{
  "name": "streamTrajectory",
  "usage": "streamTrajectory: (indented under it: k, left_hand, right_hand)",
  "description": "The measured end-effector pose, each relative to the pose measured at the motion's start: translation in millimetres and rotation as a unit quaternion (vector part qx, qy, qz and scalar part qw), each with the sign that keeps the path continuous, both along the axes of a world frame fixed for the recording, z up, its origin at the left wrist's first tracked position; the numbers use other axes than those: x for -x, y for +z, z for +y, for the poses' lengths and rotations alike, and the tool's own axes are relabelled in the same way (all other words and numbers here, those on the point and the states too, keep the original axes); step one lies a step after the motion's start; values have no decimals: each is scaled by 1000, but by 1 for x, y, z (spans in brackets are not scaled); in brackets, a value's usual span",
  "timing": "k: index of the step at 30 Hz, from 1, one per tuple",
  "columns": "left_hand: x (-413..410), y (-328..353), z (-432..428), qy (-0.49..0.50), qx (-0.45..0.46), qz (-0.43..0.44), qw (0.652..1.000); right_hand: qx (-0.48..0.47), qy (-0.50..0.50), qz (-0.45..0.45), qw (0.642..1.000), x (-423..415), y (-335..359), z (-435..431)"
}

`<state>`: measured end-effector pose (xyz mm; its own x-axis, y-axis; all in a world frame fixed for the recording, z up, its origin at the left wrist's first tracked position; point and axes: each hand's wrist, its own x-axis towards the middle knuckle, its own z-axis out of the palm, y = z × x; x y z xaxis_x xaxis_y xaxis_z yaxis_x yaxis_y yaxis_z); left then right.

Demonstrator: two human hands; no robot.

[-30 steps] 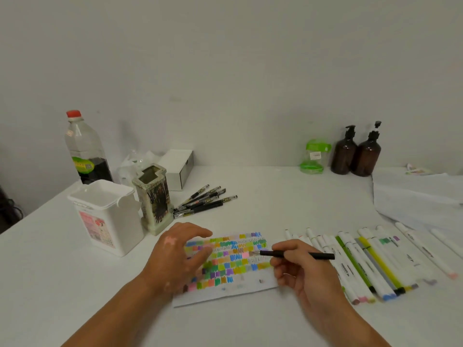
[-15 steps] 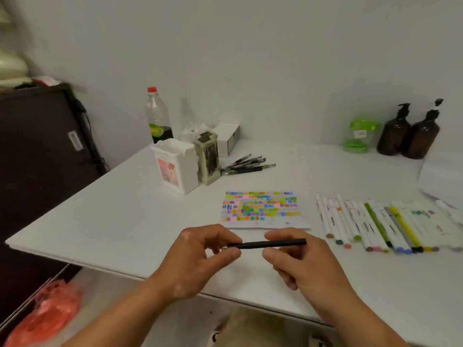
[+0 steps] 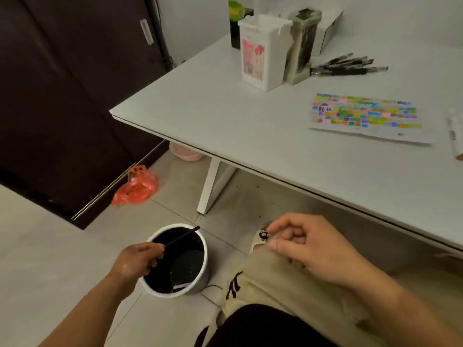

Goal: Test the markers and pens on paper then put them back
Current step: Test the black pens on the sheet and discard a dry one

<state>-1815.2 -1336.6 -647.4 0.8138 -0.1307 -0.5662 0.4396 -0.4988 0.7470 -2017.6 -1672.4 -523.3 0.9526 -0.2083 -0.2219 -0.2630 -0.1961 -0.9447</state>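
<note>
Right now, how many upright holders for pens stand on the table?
2. A white tub stands near the table's left corner; a patterned holder stands beside it, toward the black pens. The table's right side is out of frame.

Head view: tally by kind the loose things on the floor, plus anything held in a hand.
White round bin with black liner: 1
Crumpled red plastic bag: 1
Pink basin under the white table: 1
Thin black pen, pinched in the left hand: 1
Right hand holds nothing.
Total: 4
</note>
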Motion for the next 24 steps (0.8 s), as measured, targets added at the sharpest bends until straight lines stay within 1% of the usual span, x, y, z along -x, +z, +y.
streamTrajectory:
  k: [2,3,5,7,9,11,12,14,15,17,18,19,21,22,24]
  left_hand:
    - [7,-45,13,98,-35,85,991]
    - [10,-64,18,129,-53,110,984]
    - [14,-97,21,154,-106,128,974]
    - [14,-122,21,153,-175,126,964]
    - [11,-142,18,117,-246,122,954]
    - [10,-158,15,32,-318,118,940]
    - [9,-163,13,-27,-359,115,926]
    - [8,-166,9,-148,-434,92,884]
    - [7,-166,8,-172,-447,75,875]
    - [5,-159,5,-195,-443,57,873]
    - [4,-153,2,-204,-425,53,880]
    - [2,-146,-2,-193,-395,45,897]
    - [3,-124,-16,-122,-282,38,951]
    - [4,-108,-26,-94,-224,29,970]
    - [5,-70,-47,-92,-135,-7,987]
  right_hand:
    - [-9,1,25,1000,-13,-16,3]
    - [-11,-1,36,999,-18,-23,4]
    - [-12,-6,52,999,-26,-35,3]
    - [-20,-15,67,997,-30,-44,2]
    - [-35,-27,78,996,-32,-52,-1]
    - [-38,-38,87,995,-32,-58,-5]
    - [-38,-44,90,994,-33,-61,-7]
    - [-35,-53,91,994,-34,-64,-12]
    - [-32,-55,91,994,-34,-65,-14]
    - [-28,-54,91,994,-36,-66,-16]
    - [-27,-54,89,994,-36,-66,-17]
    - [-24,-54,85,995,-36,-66,-17]
    - [2,-51,78,996,-37,-62,-16]
    - [27,-47,75,996,-37,-58,-14]
    - [80,-34,59,994,-35,-46,-10]
